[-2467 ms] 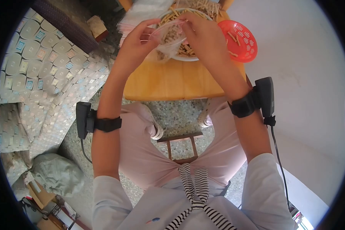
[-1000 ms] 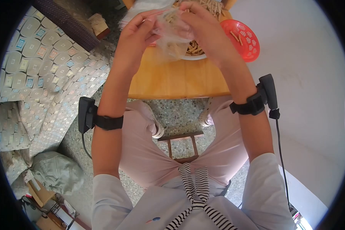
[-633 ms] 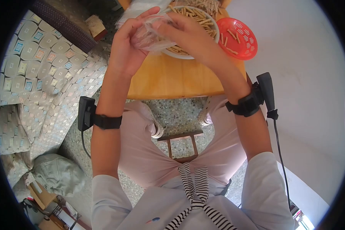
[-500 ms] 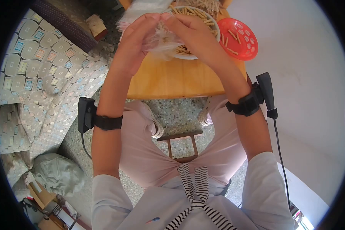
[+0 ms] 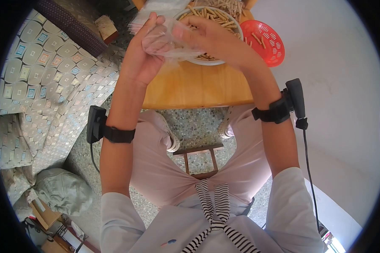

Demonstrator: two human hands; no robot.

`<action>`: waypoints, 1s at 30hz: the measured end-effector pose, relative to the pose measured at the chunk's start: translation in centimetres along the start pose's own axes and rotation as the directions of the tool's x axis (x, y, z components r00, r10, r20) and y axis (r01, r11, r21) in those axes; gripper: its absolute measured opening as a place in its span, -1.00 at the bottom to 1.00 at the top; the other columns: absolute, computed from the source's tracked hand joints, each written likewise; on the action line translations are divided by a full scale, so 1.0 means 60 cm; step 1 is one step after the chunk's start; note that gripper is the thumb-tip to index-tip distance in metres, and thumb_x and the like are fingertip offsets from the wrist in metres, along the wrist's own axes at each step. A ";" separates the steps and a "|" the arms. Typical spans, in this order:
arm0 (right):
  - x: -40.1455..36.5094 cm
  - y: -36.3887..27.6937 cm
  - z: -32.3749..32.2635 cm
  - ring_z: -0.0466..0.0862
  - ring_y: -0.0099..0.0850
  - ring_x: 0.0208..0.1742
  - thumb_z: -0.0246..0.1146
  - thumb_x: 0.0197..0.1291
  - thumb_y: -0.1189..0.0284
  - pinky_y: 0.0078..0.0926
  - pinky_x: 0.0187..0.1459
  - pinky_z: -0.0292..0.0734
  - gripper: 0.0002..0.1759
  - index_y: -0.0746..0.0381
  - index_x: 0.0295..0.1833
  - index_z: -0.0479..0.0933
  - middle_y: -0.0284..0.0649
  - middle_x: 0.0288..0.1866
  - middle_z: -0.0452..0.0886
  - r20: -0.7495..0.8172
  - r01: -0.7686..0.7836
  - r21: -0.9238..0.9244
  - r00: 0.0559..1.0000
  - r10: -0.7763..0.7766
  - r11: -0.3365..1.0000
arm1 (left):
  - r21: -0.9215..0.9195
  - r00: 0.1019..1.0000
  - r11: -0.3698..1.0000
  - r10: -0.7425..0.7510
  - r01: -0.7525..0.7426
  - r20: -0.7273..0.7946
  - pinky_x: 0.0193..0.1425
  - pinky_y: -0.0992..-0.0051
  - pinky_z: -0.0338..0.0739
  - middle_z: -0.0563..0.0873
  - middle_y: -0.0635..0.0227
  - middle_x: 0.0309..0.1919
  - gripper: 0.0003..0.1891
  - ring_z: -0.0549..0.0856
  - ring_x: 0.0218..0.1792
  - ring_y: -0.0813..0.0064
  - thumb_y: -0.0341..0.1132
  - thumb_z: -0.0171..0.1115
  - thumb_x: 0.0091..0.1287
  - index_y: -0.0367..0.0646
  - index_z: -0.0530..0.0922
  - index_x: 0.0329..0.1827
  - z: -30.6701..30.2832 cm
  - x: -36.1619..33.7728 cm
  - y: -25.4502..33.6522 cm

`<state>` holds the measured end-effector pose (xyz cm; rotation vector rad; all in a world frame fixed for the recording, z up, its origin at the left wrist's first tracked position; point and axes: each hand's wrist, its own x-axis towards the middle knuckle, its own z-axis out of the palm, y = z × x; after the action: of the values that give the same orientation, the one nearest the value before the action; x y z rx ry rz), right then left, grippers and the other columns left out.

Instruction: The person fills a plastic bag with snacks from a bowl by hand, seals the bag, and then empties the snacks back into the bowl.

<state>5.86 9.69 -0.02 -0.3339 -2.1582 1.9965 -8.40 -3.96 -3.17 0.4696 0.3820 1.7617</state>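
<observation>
A clear plastic bag [image 5: 171, 49] is stretched between my two hands above the near side of the wooden table. My left hand [image 5: 144, 55] grips its left side, with some fingers seen through the film. My right hand [image 5: 213, 40] has its thumb and fingers on the bag's right side; part of the fingertips is blurred behind the plastic. Just beyond my hands, a white bowl [image 5: 237, 26] holds many short tan stick-like pieces [image 5: 215, 16]. Flat clear bags [image 5: 158, 9] lie in a pile at the left of the bowl.
A red slotted plastic basket [image 5: 275, 46] with a few tan sticks stands right of the bowl. More tan sticks in clear plastic [image 5: 228, 6] lie behind it. The wooden table [image 5: 194, 88] ends above my knees. A pale wall [image 5: 333, 84] rises on the right.
My hands have moved apart, the right one shifting right and slightly down. The bag, bunched between my fingertips before, is now spread out between them.
</observation>
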 end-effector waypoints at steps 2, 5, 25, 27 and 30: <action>-0.008 -0.007 0.001 0.47 -0.68 -0.44 0.37 0.31 0.14 -0.65 -0.44 0.32 -0.64 0.23 -0.11 0.59 -0.45 -0.44 0.53 -0.001 0.053 -0.035 0.999 -0.053 0.998 | -0.031 1.000 1.000 -0.007 0.006 -0.018 -0.55 0.73 0.11 0.30 0.68 -0.62 -0.73 0.20 -0.66 0.86 -0.14 0.12 0.57 -0.20 0.53 0.01 0.008 0.001 0.004; 0.007 0.008 -0.011 0.50 -0.69 -0.41 0.38 0.29 0.25 -0.65 -0.42 0.34 -0.70 0.24 -0.04 0.60 -0.46 -0.44 0.53 -0.153 0.172 0.200 0.978 -0.142 0.965 | -0.042 0.998 0.999 -0.019 0.022 0.059 -0.48 0.74 0.23 0.43 0.68 -0.55 -0.72 0.34 -0.57 0.89 -0.16 0.03 0.61 -0.22 0.51 0.06 0.036 -0.001 0.004; -0.006 0.027 0.005 0.64 -0.58 -0.33 0.26 0.35 0.24 -0.58 -0.29 0.50 -0.53 0.18 0.30 0.51 -0.27 -0.31 0.72 -0.059 0.016 -0.021 0.998 -0.017 1.000 | 0.934 0.899 0.204 0.274 0.293 -0.342 -0.40 0.63 0.37 0.60 0.54 -0.45 -0.77 0.52 -0.49 0.73 -0.17 0.24 0.43 -0.15 0.60 -0.08 0.006 -0.016 0.029; -0.005 0.022 0.004 0.65 -0.58 -0.32 0.27 0.35 0.24 -0.59 -0.29 0.50 -0.53 0.17 0.31 0.51 -0.25 -0.31 0.74 -0.099 0.033 0.093 0.995 -0.023 0.995 | 0.937 0.894 0.173 0.288 0.305 -0.344 -0.39 0.62 0.40 0.61 0.53 -0.47 -0.76 0.54 -0.48 0.72 -0.17 0.25 0.42 -0.17 0.60 -0.09 0.002 -0.020 0.054; -0.003 0.023 0.004 0.71 -0.55 -0.27 0.29 0.30 0.28 -0.55 -0.25 0.55 -0.53 0.16 0.29 0.54 -0.18 -0.29 0.76 -0.055 0.203 -0.035 0.977 -0.205 0.979 | 0.932 0.881 0.042 0.313 0.360 -0.355 -0.39 0.63 0.38 0.59 0.52 -0.52 -0.77 0.53 -0.48 0.74 -0.18 0.25 0.43 -0.18 0.60 -0.12 -0.002 -0.028 0.061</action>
<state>6.02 9.48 -1.40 -0.1643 -2.0941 1.8230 -11.21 -6.44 -1.65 0.9935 2.1511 1.2067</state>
